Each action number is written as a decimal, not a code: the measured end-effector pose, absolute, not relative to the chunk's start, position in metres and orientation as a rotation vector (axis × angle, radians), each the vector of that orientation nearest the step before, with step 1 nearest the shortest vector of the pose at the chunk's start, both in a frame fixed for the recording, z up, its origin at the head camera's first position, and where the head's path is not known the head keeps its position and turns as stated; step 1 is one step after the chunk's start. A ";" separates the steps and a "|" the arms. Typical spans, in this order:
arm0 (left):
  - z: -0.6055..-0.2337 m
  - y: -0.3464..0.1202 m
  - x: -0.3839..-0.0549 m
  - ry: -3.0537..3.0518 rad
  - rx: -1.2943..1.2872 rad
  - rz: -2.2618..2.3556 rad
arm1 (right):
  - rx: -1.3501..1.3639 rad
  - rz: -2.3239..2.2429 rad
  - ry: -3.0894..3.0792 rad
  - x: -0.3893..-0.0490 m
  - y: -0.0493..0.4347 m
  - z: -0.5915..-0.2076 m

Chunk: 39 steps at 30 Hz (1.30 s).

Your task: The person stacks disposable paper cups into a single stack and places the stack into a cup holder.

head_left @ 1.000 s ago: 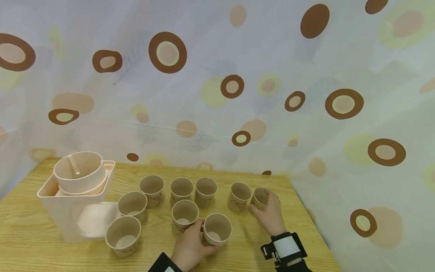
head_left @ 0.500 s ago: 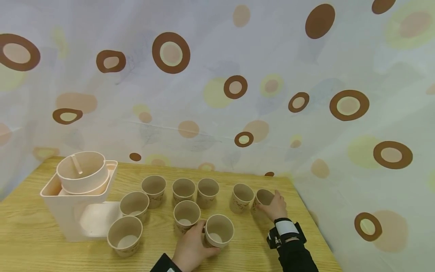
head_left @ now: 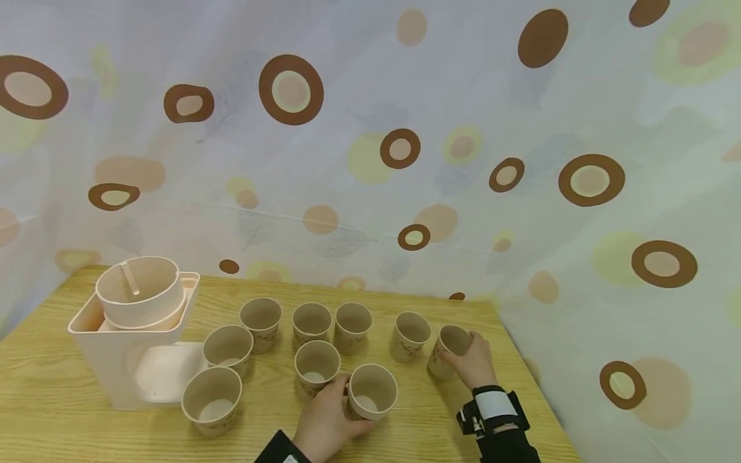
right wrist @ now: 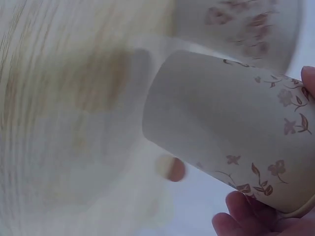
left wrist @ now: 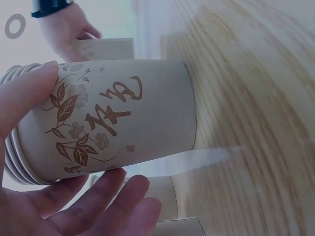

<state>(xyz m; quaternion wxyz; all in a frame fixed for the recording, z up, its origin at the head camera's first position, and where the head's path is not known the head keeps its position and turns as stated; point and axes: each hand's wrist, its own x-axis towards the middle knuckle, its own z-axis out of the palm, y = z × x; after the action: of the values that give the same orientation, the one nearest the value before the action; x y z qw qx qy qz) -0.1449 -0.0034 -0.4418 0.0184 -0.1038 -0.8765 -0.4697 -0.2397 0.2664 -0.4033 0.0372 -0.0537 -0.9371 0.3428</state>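
Observation:
My left hand (head_left: 327, 421) grips a stack of paper cups (left wrist: 123, 108) near the front middle of the table; several nested rims show in the left wrist view. Brown leaves and brushed characters are printed on its outer cup. At the far right, my right hand (head_left: 476, 363) holds a single paper cup (right wrist: 221, 123) by its upper part, thumb on one side and fingers on the other. That cup tilts a little and its base appears off the table. Just left of it stands another upright paper cup (head_left: 410, 335).
More paper cups stand upright: one (head_left: 317, 363) beside the left hand, two behind it, and several at left, including a near one (head_left: 211, 402). A cream plastic dispenser-like stand (head_left: 124, 360) with a round container (head_left: 139, 292) occupies the left. Patterned cloth (head_left: 347, 161) hangs behind the table.
The right hand has tightened round the far-right cup, which has shifted slightly right and toward me and now tilts. The left hand and its stack stay in place.

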 end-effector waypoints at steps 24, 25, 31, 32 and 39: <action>-0.449 0.009 -0.156 -2.695 -0.293 -1.446 | 0.245 1.139 -2.712 -0.170 0.202 -0.327; -0.449 0.009 -0.156 -2.697 -0.292 -1.449 | 0.256 1.138 -2.718 -0.170 0.200 -0.328; -0.452 0.010 -0.157 -2.695 -0.284 -1.460 | 0.312 1.145 -2.750 -0.167 0.185 -0.334; -0.452 0.010 -0.157 -2.694 -0.284 -1.457 | 0.325 1.151 -2.751 -0.167 0.182 -0.335; -0.451 0.011 -0.156 -2.690 -0.283 -1.445 | 0.425 1.141 -2.751 -0.166 0.168 -0.343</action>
<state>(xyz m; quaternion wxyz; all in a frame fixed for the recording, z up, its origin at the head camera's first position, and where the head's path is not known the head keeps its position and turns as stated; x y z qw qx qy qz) -0.1563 0.0107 -0.4510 0.0373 -0.0923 -0.8766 -0.4708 -0.1664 0.1682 -0.3426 0.0664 0.1408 -0.9124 0.3785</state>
